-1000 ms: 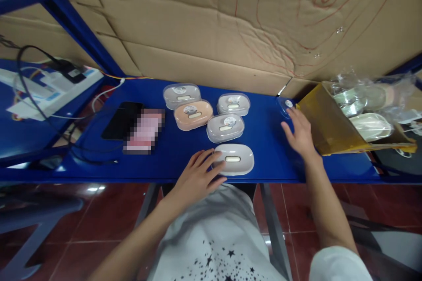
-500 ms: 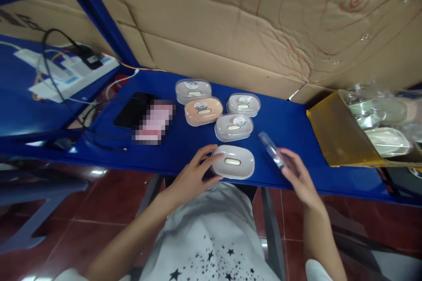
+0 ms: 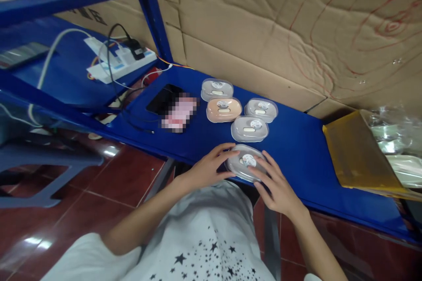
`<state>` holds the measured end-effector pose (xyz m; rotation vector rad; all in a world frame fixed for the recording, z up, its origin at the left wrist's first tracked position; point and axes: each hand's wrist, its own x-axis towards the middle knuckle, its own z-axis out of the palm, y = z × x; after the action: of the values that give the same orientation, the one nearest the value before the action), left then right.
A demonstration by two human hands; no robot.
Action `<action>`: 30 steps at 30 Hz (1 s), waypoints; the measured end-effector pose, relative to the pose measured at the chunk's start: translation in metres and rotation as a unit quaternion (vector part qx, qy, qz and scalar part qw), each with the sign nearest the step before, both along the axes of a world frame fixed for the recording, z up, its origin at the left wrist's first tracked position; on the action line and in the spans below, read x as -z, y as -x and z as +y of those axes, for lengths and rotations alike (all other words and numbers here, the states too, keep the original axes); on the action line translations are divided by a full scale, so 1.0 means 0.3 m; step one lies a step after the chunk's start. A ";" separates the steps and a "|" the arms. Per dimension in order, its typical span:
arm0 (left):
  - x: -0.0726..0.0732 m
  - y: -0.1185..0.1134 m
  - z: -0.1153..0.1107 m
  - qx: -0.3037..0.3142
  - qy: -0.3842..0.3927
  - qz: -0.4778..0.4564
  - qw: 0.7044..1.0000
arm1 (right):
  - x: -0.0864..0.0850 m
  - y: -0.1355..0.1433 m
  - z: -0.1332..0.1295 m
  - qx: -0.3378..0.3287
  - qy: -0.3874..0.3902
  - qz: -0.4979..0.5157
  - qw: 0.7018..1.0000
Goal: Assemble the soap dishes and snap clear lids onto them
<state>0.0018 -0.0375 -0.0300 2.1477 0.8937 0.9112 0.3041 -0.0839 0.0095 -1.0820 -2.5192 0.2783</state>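
Note:
Close to the table's front edge is a light grey oval plastic box [image 3: 234, 167], with a clear lid [image 3: 249, 160] lying over it. The lid has a round white sticker on top. My left hand [image 3: 213, 166] grips the box's left end, its fingers on the far side and its thumb on the near side. On the right, my right hand [image 3: 276, 183] spans the lid, fingers across its top and thumb at the near edge. Whether the lid is fully seated, I cannot tell. Just behind stands another lidded grey box [image 3: 249, 131].
Further back are two more grey lidded boxes [image 3: 217, 89] [image 3: 261, 111] and a peach one [image 3: 224, 111]. A black phone [image 3: 165, 99] with a blurred pink patch lies to their left, near cables and a power strip [image 3: 121, 66]. At right, a cardboard carton [image 3: 354, 151] holds bagged pieces.
My right hand has brought the clear lid leftward and down onto the grey box. My left hand still grips the box's left end. The camera view has shifted.

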 end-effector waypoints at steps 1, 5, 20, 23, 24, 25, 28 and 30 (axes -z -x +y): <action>0.002 0.001 0.002 0.002 0.004 -0.004 1.000 | 0.003 0.008 0.001 -0.001 -0.010 -0.003 1.000; 0.008 -0.001 0.001 0.009 0.012 -0.002 1.000 | 0.037 0.042 0.003 0.014 -0.039 0.015 0.999; -0.124 0.089 0.229 -0.201 -0.168 0.166 0.951 | 0.016 -0.343 0.154 0.330 -0.160 -0.106 0.924; -0.160 0.057 0.317 -0.189 -0.177 0.212 0.942 | -0.025 -0.198 0.261 0.212 -0.117 -0.084 0.967; -0.169 0.044 0.341 -0.178 -0.180 0.231 0.939 | -0.035 -0.143 0.297 0.163 -0.090 -0.087 0.979; -0.175 0.032 0.361 -0.167 -0.182 0.250 0.936 | -0.042 -0.091 0.331 0.120 -0.065 -0.093 0.986; -0.182 0.011 0.400 -0.157 -0.176 0.293 0.926 | -0.052 0.003 0.415 0.052 -0.026 -0.090 0.994; -0.183 0.014 0.409 -0.163 -0.166 0.303 0.924 | -0.056 0.005 0.441 0.044 -0.020 -0.063 0.997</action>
<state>-0.0025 0.0852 0.0249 2.6925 1.5267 0.5694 0.3025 0.0485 0.0262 -1.2266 -2.5664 0.1384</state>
